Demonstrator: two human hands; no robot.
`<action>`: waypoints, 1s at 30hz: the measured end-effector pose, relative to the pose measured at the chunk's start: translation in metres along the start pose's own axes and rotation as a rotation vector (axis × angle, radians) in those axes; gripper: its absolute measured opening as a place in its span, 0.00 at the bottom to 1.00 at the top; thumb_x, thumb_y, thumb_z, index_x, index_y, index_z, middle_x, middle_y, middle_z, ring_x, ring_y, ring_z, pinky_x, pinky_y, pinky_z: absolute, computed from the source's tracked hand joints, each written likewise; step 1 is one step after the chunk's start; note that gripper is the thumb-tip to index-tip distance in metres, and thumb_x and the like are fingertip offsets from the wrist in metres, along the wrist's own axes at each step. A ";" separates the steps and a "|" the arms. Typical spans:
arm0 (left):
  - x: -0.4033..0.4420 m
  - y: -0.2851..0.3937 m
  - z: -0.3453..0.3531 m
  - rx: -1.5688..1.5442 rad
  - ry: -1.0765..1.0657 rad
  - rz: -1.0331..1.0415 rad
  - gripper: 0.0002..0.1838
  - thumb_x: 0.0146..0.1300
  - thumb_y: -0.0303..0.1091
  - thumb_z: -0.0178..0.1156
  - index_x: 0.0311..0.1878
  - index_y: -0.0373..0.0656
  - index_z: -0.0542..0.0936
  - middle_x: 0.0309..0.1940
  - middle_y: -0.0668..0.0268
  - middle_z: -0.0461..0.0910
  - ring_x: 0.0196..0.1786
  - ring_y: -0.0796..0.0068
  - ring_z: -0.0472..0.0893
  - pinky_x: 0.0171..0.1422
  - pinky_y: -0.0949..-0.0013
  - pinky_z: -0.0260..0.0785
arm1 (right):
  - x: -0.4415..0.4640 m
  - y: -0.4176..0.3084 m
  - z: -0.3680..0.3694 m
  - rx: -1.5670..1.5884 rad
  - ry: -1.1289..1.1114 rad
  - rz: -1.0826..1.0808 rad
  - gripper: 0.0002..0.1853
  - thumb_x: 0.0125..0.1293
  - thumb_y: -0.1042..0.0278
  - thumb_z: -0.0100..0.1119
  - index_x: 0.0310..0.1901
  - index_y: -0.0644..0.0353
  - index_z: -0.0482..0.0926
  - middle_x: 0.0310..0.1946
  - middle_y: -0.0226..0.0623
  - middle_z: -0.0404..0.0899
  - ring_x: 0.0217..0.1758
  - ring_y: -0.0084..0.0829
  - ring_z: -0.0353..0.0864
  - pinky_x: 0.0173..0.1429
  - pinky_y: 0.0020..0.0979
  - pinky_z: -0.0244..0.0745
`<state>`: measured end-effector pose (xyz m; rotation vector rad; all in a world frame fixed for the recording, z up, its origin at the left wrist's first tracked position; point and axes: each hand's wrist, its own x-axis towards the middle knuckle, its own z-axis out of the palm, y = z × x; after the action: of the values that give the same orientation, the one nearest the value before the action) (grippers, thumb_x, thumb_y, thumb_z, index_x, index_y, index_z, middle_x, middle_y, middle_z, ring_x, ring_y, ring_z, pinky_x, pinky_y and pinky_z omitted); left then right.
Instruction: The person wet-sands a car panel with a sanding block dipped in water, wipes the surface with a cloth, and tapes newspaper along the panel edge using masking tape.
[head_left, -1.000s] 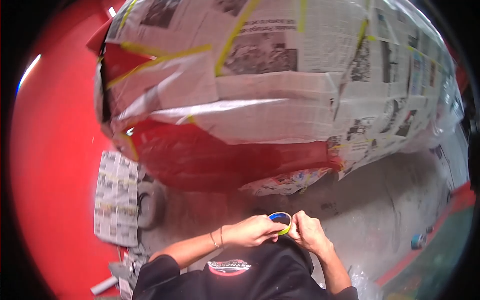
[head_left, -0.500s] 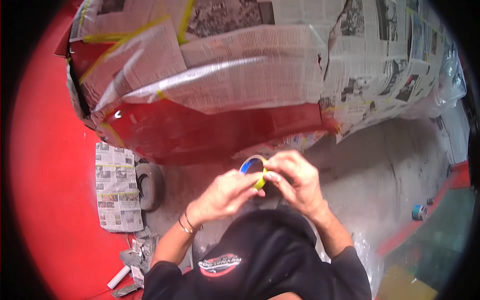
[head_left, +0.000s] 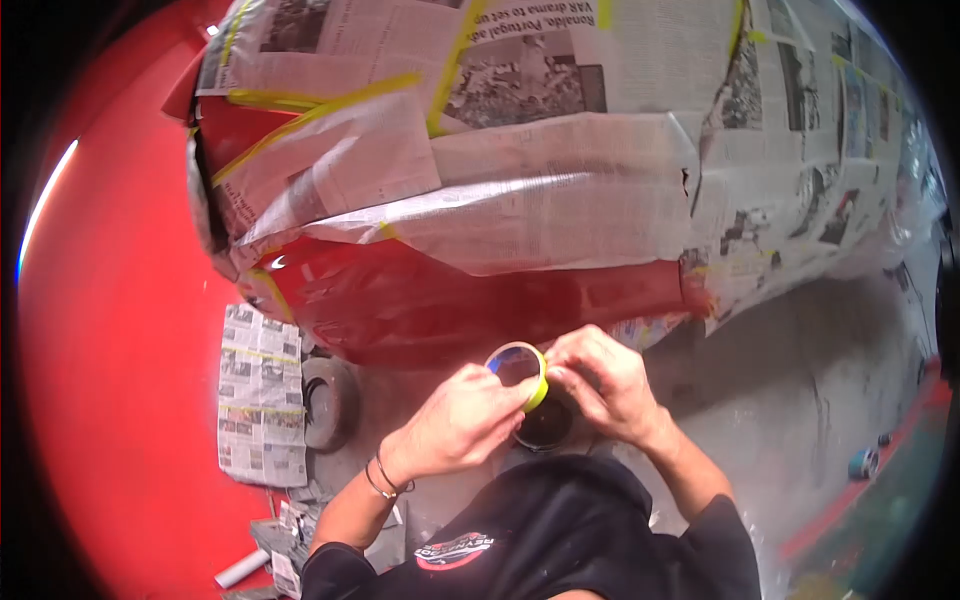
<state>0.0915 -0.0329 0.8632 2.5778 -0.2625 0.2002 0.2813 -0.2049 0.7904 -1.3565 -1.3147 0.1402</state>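
Observation:
My left hand (head_left: 465, 412) is closed around the lower left of a roll of yellow masking tape (head_left: 538, 394), with blue showing inside its ring. The fingers of my right hand (head_left: 605, 382) are pinched together at the roll's right side, on the tape's outer face. Whether a loose end is lifted there is too small to make out. Beyond both hands is a red car body panel (head_left: 430, 305), bordered above by newspaper sheets (head_left: 560, 220) stuck down with yellow tape.
A tire (head_left: 330, 405) stands at the left beside a newspaper-covered piece (head_left: 262, 400). Scraps and a white roll (head_left: 243, 569) lie at the lower left. A teal roll (head_left: 863, 464) is on the floor at the right. A dark round object (head_left: 545, 428) sits below my hands.
My view has shifted, so the car appears lower and farther right. The tape roll has turned, showing more of its ring opening. Both hands stay on it.

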 end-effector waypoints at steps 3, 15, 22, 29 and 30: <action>0.004 -0.026 -0.026 0.056 -0.019 0.123 0.28 0.70 0.27 0.69 0.73 0.39 0.79 0.47 0.59 0.87 0.48 0.56 0.87 0.59 0.53 0.74 | 0.027 -0.011 0.009 -0.200 -0.004 -0.101 0.10 0.71 0.80 0.72 0.48 0.64 0.79 0.44 0.46 0.85 0.44 0.48 0.88 0.48 0.42 0.85; 0.006 -0.108 -0.094 0.118 0.037 0.338 0.26 0.67 0.30 0.73 0.69 0.42 0.83 0.33 0.66 0.82 0.38 0.64 0.84 0.54 0.56 0.75 | 0.087 -0.051 0.045 -0.362 0.138 0.024 0.14 0.70 0.69 0.78 0.51 0.61 0.83 0.50 0.45 0.86 0.48 0.46 0.88 0.53 0.41 0.87; 0.011 -0.073 -0.118 0.016 -0.060 0.314 0.27 0.69 0.30 0.70 0.70 0.34 0.80 0.39 0.60 0.86 0.43 0.56 0.87 0.59 0.52 0.79 | 0.122 -0.022 0.021 -0.165 -0.110 -0.142 0.06 0.75 0.78 0.68 0.49 0.63 0.81 0.45 0.43 0.86 0.48 0.46 0.90 0.51 0.41 0.87; 0.025 -0.054 -0.127 0.118 -0.064 0.200 0.32 0.59 0.24 0.68 0.70 0.31 0.82 0.35 0.60 0.82 0.37 0.55 0.83 0.53 0.52 0.79 | 0.131 0.008 0.001 0.099 -0.203 -0.236 0.06 0.78 0.78 0.64 0.51 0.64 0.78 0.45 0.48 0.82 0.49 0.52 0.87 0.54 0.44 0.85; 0.029 -0.052 -0.133 0.289 -0.072 0.144 0.34 0.57 0.26 0.69 0.71 0.34 0.82 0.37 0.60 0.82 0.39 0.55 0.82 0.51 0.52 0.78 | 0.131 0.007 0.000 0.114 -0.196 -0.229 0.06 0.77 0.80 0.65 0.50 0.64 0.78 0.45 0.46 0.83 0.49 0.49 0.88 0.53 0.42 0.85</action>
<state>0.1195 0.0765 0.9556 2.8575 -0.4780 0.2115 0.3329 -0.1079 0.8620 -1.1087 -1.5924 0.1917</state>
